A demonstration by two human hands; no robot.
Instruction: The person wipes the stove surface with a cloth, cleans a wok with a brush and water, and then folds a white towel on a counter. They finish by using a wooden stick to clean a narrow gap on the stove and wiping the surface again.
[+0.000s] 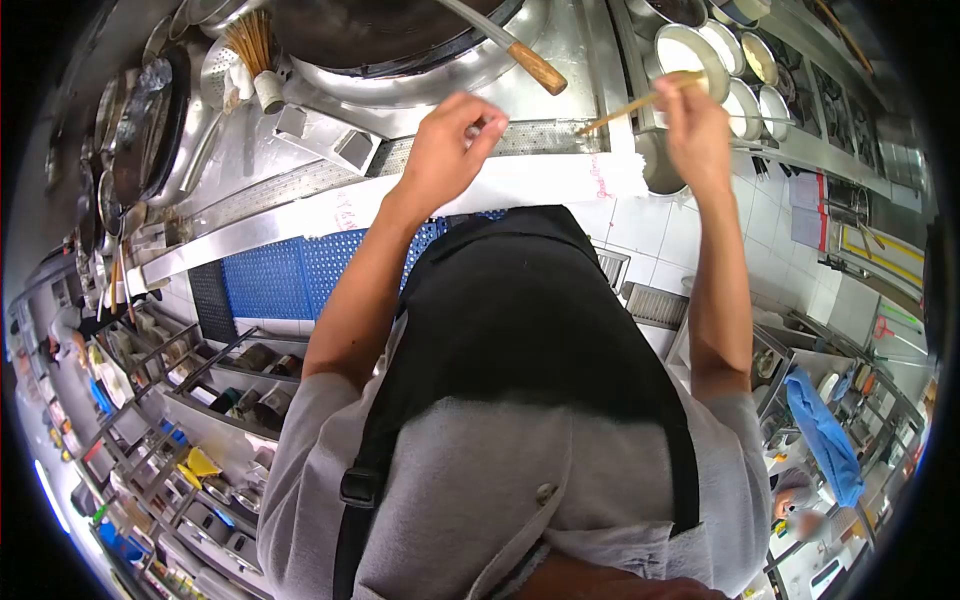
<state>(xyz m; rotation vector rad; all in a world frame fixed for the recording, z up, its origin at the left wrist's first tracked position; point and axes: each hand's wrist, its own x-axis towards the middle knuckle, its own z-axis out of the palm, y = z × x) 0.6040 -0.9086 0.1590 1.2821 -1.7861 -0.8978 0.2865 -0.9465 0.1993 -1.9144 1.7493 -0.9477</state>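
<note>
My right hand is closed around a thin wooden stick, slightly blurred, slanting down to the left over the perforated metal strip. Its exact kind is not clear. My left hand is curled above the counter's front edge, and a small pale bit shows between thumb and fingers, too small to name. Ahead of it a long metal utensil with a wooden handle leans out of a large dark wok, its working end out of view. Beneath both hands runs a white strip with red handwriting along the edge.
Right of the wok are several round containers with pale contents, and a metal pot below them. A bamboo brush and a metal holder stand on the left. Shelving racks lie behind; another person is at lower right.
</note>
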